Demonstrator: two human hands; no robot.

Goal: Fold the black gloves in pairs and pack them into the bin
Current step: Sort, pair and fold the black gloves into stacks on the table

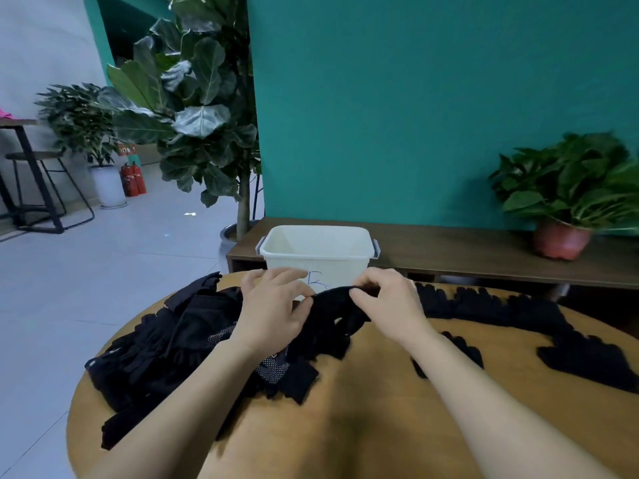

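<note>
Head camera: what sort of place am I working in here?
Likely an office lounge or café-style common area: two fire extinguishers on the tiled floor, a bar stool at a high table, and big potted plants by a teal wall.

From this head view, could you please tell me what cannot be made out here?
Head view only:
White plastic bin: floor hidden by its near wall, so contents unknown.
Black knit glove pinched by left hand and right hand: single or pair unclear, black on black.
Heap of black gloves, left: count unclear; the forearm covers part.
Round wooden table: near edge cut off by the frame bottom.
</note>
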